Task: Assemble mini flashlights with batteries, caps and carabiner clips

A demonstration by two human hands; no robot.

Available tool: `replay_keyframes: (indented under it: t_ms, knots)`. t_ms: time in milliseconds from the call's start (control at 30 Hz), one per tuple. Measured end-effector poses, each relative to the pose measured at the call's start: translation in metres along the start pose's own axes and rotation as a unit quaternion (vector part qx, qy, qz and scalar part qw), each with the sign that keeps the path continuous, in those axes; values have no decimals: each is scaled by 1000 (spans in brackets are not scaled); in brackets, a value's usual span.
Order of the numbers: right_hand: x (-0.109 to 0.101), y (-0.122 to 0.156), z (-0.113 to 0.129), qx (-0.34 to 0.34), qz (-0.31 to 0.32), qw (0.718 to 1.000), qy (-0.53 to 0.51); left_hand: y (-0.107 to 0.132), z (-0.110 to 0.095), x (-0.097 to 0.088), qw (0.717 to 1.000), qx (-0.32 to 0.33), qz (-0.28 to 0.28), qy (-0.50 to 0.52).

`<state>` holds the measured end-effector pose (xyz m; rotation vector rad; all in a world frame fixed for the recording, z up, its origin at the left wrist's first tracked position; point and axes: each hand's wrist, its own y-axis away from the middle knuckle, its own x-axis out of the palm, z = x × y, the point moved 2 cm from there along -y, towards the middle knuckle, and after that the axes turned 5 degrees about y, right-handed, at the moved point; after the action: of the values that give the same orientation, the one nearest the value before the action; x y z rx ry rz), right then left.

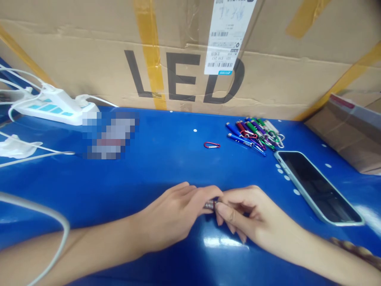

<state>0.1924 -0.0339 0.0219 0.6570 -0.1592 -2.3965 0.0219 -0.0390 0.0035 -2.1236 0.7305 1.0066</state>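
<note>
Near the front middle of the blue table, my two hands meet over a small pen light with a printed band, much of it covered by fingers. My left hand (pixel 175 212) is closed round the body of this pen light (pixel 209 204). The thumb and forefinger of my right hand (pixel 250 210) pinch its right end. Farther back lies a red carabiner clip (pixel 212 145) on its own. To its right is a pile of pen lights (pixel 253 133) in blue, red, green, purple and silver, several with clips.
A phone in a pale green case (pixel 318 188) lies to the right. A white power strip (pixel 56 105) with cables stands at the back left, near a blurred-out item (pixel 113 137). A large cardboard box (pixel 104 75) lines the back; another carton (pixel 348 131) is at right.
</note>
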Motion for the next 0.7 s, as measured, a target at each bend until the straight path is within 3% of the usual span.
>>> replay_keyframes:
  t_ms: [100,300,367,433,500,567,633,667,700]
  knots:
    - [-5,-1,2,-20,-14,999,36,-3,0,-2,999,-16,-38,22]
    - [-14,1,12,-112,-33,979,164,-9,1,-4,992,-59,-46,102]
    - [-27,3,17,-134,-72,967,203,-10,4,-6,982,-100,-69,142]
    - [-50,6,21,-152,-164,945,240,-9,6,-9,970,-128,-106,179]
    - [-87,11,23,-145,-349,888,262,-9,7,-11,956,-133,-149,214]
    - [-132,21,23,-113,-556,768,297,-7,7,-12,946,-127,-180,238]
    - [-179,31,20,-15,-664,663,346,-6,8,-12,943,-124,-186,246]
    - [-202,35,16,63,-685,629,362,-6,8,-11,944,-123,-183,245]
    - [-224,39,11,153,-683,615,364,-5,9,-11,946,-122,-176,243]
